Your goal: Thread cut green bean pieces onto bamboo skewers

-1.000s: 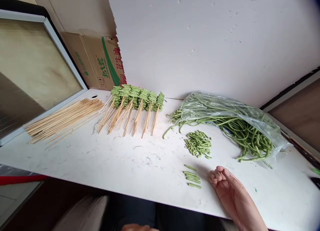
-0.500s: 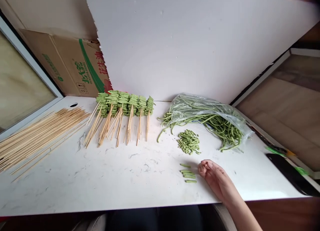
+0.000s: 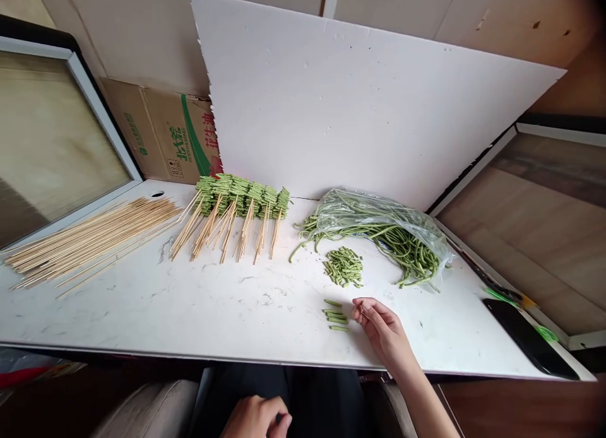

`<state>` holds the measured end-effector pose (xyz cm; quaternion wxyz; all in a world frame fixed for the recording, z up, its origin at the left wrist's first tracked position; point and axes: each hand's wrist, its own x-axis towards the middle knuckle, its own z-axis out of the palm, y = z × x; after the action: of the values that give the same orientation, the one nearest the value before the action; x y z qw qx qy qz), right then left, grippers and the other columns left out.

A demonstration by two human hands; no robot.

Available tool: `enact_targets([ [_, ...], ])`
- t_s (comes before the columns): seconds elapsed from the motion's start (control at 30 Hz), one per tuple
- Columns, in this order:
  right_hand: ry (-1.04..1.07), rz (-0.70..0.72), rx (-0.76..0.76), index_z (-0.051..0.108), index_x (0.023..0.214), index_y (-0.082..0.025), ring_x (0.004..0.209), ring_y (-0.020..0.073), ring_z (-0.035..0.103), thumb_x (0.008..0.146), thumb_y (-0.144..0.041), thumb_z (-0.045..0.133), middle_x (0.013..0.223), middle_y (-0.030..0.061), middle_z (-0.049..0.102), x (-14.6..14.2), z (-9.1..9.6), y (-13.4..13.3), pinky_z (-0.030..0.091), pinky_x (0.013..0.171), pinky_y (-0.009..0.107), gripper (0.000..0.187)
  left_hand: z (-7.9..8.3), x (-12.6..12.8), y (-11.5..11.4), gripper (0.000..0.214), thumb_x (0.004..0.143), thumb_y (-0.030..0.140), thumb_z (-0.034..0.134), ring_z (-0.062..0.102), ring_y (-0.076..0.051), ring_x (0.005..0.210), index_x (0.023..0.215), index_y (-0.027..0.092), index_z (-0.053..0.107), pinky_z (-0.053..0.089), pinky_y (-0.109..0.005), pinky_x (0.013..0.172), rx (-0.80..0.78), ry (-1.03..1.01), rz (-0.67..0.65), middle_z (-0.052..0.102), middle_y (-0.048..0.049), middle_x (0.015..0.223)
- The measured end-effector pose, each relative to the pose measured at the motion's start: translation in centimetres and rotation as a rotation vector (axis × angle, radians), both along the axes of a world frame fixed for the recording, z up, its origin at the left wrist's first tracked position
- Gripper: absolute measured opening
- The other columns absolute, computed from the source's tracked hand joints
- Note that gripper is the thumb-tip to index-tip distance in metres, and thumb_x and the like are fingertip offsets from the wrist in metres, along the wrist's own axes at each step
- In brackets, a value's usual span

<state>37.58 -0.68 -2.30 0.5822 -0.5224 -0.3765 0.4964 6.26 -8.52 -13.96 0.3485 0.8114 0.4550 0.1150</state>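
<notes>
Just right of a few cut green bean pieces [image 3: 337,319] laid in a loose row, my right hand [image 3: 381,329] is over the table with thumb and fingers pinched together. Whatever is in that pinch, if anything, is too small to make out. My left hand [image 3: 259,418] is low at the bottom edge, above my lap and in front of the table, its fingers curled. The inside of that hand is hidden. Behind the row lies a small heap of cut bean pieces [image 3: 344,266].
Skewered beans [image 3: 241,195] are stacked at the back, sticks toward me. Loose bamboo skewers [image 3: 99,236] lie at left. A clear plastic bag [image 3: 374,207] of long beans [image 3: 416,252] is at back right. A black phone-like slab [image 3: 530,337] lies by the right edge.
My left hand has come into view at the bottom. My right hand stays beside the bean pieces, its fingers pinched. The whole view has shifted with my head.
</notes>
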Motion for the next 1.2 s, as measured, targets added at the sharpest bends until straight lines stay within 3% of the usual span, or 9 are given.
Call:
enact_targets([
  [0.17, 0.075, -0.038, -0.014, 0.083, 0.091, -0.023, 0.082, 0.0190, 0.061, 0.077, -0.055, 0.089, 0.088, 0.0056, 0.069, 0.4, 0.1, 0.2, 0.056, 0.082, 0.033, 0.036, 2.5, -0.7, 0.6, 0.014, 0.091, 0.022, 0.060, 0.071, -0.020, 0.064, 0.087, 0.027, 0.073, 0.050, -0.029, 0.066, 0.222, -0.067, 0.057, 0.075, -0.0001, 0.072],
  [0.3, 0.092, -0.072, -0.049, 0.082, 0.090, -0.022, 0.081, 0.0196, 0.061, 0.075, -0.054, 0.091, 0.083, 0.0057, 0.068, 0.4, 0.2, 0.4, 0.058, 0.081, 0.034, 0.037, 3.1, -0.5, 1.0, 0.010, 0.093, 0.023, 0.062, 0.069, -0.018, 0.066, 0.091, 0.026, 0.071, 0.051, -0.030, 0.073, 0.298, -0.120, 0.016, 0.073, 0.0013, 0.073],
  [0.47, 0.112, -0.066, -0.055, 0.082, 0.088, -0.020, 0.083, 0.0191, 0.062, 0.072, -0.051, 0.093, 0.087, 0.0069, 0.068, 0.2, 0.4, 0.8, 0.059, 0.079, 0.032, 0.036, 3.1, -0.7, 2.1, 0.015, 0.095, 0.027, 0.061, 0.065, -0.018, 0.062, 0.082, 0.021, 0.067, 0.049, -0.032, 0.065, 0.529, -0.098, -0.038, 0.067, -0.0026, 0.067],
  [0.67, 0.130, -0.110, -0.001, 0.082, 0.085, -0.019, 0.081, 0.0180, 0.062, 0.067, -0.049, 0.096, 0.101, 0.0089, 0.071, 0.1, 0.1, 0.8, 0.060, 0.076, 0.032, 0.037, 3.5, -1.1, 1.6, 0.017, 0.094, 0.027, 0.061, 0.061, -0.016, 0.057, 0.080, 0.021, 0.069, 0.050, -0.031, 0.062, 0.626, -0.101, -0.070, 0.065, -0.0028, 0.065],
  [0.87, 0.121, -0.104, 0.047, 0.083, 0.087, -0.019, 0.081, 0.0176, 0.062, 0.063, -0.051, 0.098, 0.099, 0.0086, 0.072, 0.0, -0.1, 0.7, 0.059, 0.075, 0.030, 0.043, 6.0, -1.4, 0.7, 0.025, 0.097, 0.029, 0.058, 0.060, -0.016, 0.053, 0.077, 0.020, 0.070, 0.048, -0.032, 0.055, 0.779, -0.146, -0.132, 0.064, -0.0023, 0.059],
  [0.97, 0.099, -0.090, 0.070, 0.083, 0.084, -0.019, 0.080, 0.0175, 0.061, 0.061, -0.052, 0.098, 0.102, 0.0087, 0.073, 0.0, -0.1, 0.7, 0.059, 0.074, 0.030, 0.044, 8.1, -4.0, 1.8, 0.022, 0.097, 0.027, 0.059, 0.061, -0.016, 0.053, 0.079, 0.020, 0.071, 0.046, -0.032, 0.054, 0.910, -0.157, -0.092, 0.064, -0.0017, 0.059],
  [1.03, 0.077, -0.083, 0.081, 0.082, 0.081, -0.018, 0.078, 0.0173, 0.060, 0.060, -0.054, 0.098, 0.100, 0.0087, 0.073, 0.0, -0.2, 0.7, 0.058, 0.072, 0.030, 0.044, 9.6, -7.2, 3.5, 0.021, 0.097, 0.025, 0.058, 0.064, -0.016, 0.058, 0.082, 0.021, 0.071, 0.050, -0.031, 0.061, 0.952, -0.138, 0.012, 0.070, -0.0034, 0.066],
  [1.13, 0.046, -0.076, 0.083, 0.082, 0.082, -0.018, 0.078, 0.0178, 0.059, 0.060, -0.054, 0.098, 0.095, 0.0081, 0.072, -0.1, -0.3, 0.7, 0.057, 0.070, 0.030, 0.045, 11.8, -13.8, 7.2, 0.027, 0.101, 0.028, 0.051, 0.069, -0.017, 0.069, 0.089, 0.019, 0.074, 0.053, -0.030, 0.072, 0.867, -0.019, 0.380, 0.077, -0.0074, 0.078],
  [1.2, 0.034, -0.068, 0.079, 0.083, 0.086, -0.019, 0.079, 0.0186, 0.059, 0.062, -0.053, 0.097, 0.093, 0.0076, 0.071, -0.2, -0.3, 0.7, 0.056, 0.069, 0.029, 0.044, 13.4, -18.6, 10.1, 0.030, 0.103, 0.034, 0.050, 0.070, -0.019, 0.076, 0.106, 0.018, 0.074, 0.052, -0.030, 0.077, 0.749, 0.131, 0.655, 0.079, -0.0095, 0.090],
])
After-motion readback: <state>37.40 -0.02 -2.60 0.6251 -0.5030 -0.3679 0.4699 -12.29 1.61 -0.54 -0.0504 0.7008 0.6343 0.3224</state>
